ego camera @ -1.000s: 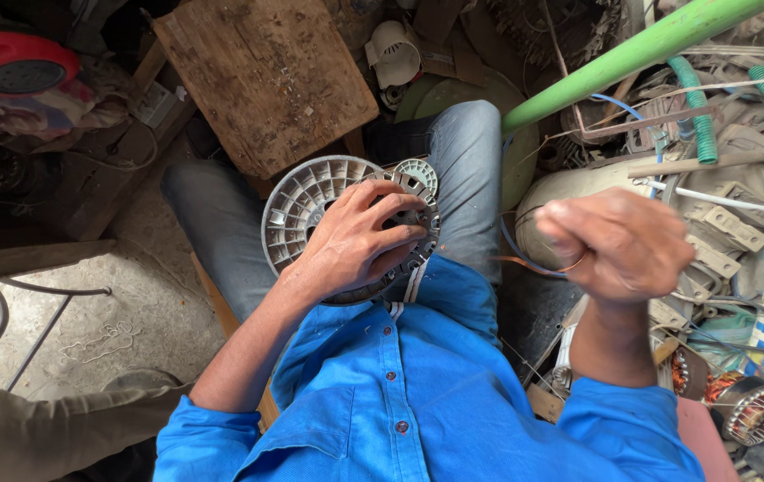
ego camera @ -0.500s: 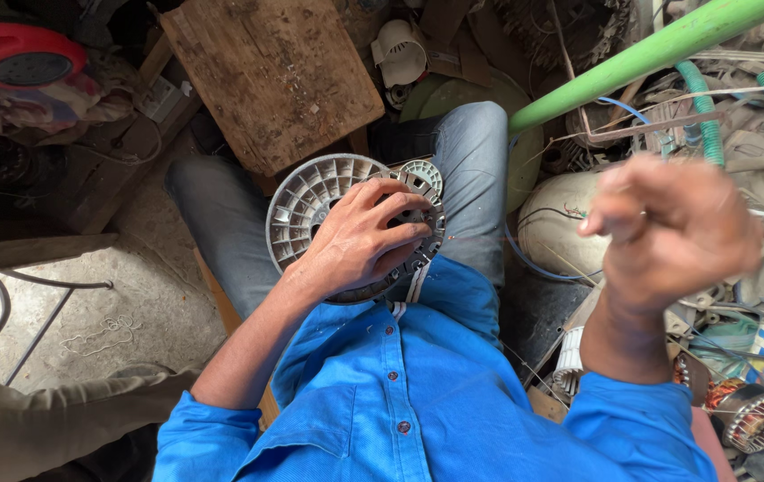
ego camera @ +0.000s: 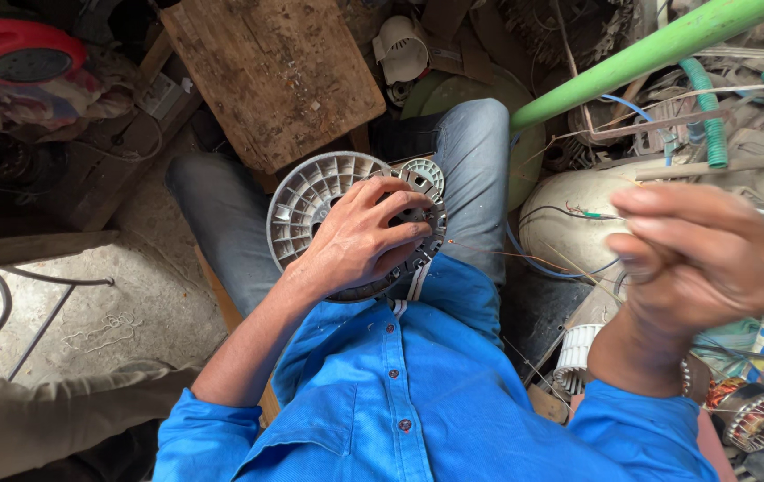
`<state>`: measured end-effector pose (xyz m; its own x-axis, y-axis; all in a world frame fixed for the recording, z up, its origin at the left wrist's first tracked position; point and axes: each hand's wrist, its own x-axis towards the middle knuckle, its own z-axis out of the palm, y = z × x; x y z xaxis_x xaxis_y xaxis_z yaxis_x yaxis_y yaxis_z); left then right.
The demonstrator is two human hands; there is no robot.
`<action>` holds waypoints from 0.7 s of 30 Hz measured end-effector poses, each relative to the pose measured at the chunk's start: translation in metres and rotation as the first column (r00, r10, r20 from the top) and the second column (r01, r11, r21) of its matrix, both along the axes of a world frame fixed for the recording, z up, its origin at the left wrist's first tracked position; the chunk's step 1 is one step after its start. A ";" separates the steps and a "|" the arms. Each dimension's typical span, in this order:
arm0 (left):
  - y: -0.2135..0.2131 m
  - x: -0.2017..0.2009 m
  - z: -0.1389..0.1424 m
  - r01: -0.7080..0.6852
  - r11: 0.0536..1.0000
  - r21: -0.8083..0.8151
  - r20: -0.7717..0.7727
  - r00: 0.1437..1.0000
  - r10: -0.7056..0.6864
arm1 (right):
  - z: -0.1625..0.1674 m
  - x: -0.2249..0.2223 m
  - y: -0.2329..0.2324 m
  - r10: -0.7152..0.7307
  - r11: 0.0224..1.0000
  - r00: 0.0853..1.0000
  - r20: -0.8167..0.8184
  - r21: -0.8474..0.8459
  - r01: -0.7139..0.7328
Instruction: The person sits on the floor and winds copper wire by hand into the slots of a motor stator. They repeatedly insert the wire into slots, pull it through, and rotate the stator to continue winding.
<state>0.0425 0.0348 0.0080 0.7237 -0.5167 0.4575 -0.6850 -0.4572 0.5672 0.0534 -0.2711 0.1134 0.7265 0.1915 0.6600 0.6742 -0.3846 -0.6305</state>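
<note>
A round grey finned motor part [ego camera: 311, 198] lies on my lap, between my jeans-clad legs. My left hand [ego camera: 360, 239] rests spread over its centre and presses it down. Thin copper wire [ego camera: 498, 252] runs from under that hand to the right. My right hand [ego camera: 699, 259] is raised close to the camera at the right, blurred, fingers closed on the wire's end. I wear a blue shirt with rolled sleeves.
A worn wooden board [ego camera: 275, 76] lies ahead of my knees. A green pipe [ego camera: 659, 49] crosses the upper right over a heap of wires, hoses and motor scrap. A wound copper stator [ego camera: 752, 415] sits lower right; a red round object [ego camera: 20, 54] upper left.
My right hand has drawn up and to the right, toward the camera, pulling the wire out longer. The left hand has stayed on the motor part.
</note>
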 end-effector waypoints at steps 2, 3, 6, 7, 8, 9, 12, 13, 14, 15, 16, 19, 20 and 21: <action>0.001 0.001 0.000 0.002 1.000 0.004 0.001 1.000 -0.002 | -0.004 -0.003 -0.008 -0.046 0.999 0.999 0.002 -0.005 0.046; 0.001 0.000 0.000 0.003 1.000 0.006 0.000 1.000 -0.003 | -0.006 -0.003 -0.011 -0.071 0.997 0.997 -0.005 -0.023 0.071; 0.000 0.001 0.000 0.007 1.000 -0.012 0.003 1.000 -0.007 | -0.010 0.006 -0.019 -0.147 0.974 0.988 -0.046 -0.180 0.137; -0.001 0.000 0.000 0.001 1.000 -0.008 0.003 1.000 -0.001 | -0.009 0.009 -0.021 -0.170 0.949 0.982 -0.076 -0.282 0.142; -0.001 0.000 0.000 -0.005 1.000 -0.003 0.000 1.000 0.005 | -0.007 0.011 -0.024 -0.199 0.891 0.970 -0.142 -0.437 0.119; -0.002 0.000 0.000 -0.007 1.000 0.004 -0.001 1.000 0.007 | -0.006 0.013 -0.024 -0.235 0.813 0.952 -0.198 -0.577 0.080; -0.003 0.001 0.000 -0.006 1.000 -0.005 0.000 1.000 0.006 | -0.004 0.019 -0.022 -0.037 0.635 0.961 -0.273 -0.749 -0.188; -0.005 0.001 0.000 -0.016 1.000 -0.004 0.006 1.000 0.016 | -0.002 0.016 -0.021 -0.029 0.628 0.964 -0.264 -0.755 -0.187; -0.006 0.000 0.000 -0.027 1.000 -0.003 0.007 1.000 0.027 | -0.001 0.010 -0.019 -0.019 0.620 0.966 -0.259 -0.761 -0.192; -0.007 0.000 0.000 -0.036 0.999 -0.002 0.007 0.999 0.036 | 0.001 0.005 -0.018 -0.010 0.613 0.967 -0.256 -0.766 -0.196; -0.007 -0.001 0.001 -0.039 0.999 0.002 0.002 0.999 0.039 | 0.003 0.003 -0.018 0.041 0.662 0.990 -0.137 -0.738 -0.130; -0.008 -0.001 0.001 -0.038 0.999 0.009 0.002 0.999 0.038 | 0.001 -0.001 -0.019 0.004 0.812 0.996 0.094 -0.582 0.052; -0.009 -0.002 0.002 -0.043 0.999 0.010 0.007 0.999 0.042 | -0.003 0.002 -0.018 -0.094 0.854 0.994 0.060 -0.509 0.111; -0.009 -0.002 0.002 -0.047 0.999 0.008 0.014 0.999 0.047 | -0.006 0.004 -0.019 -0.188 0.883 0.982 0.020 -0.435 0.178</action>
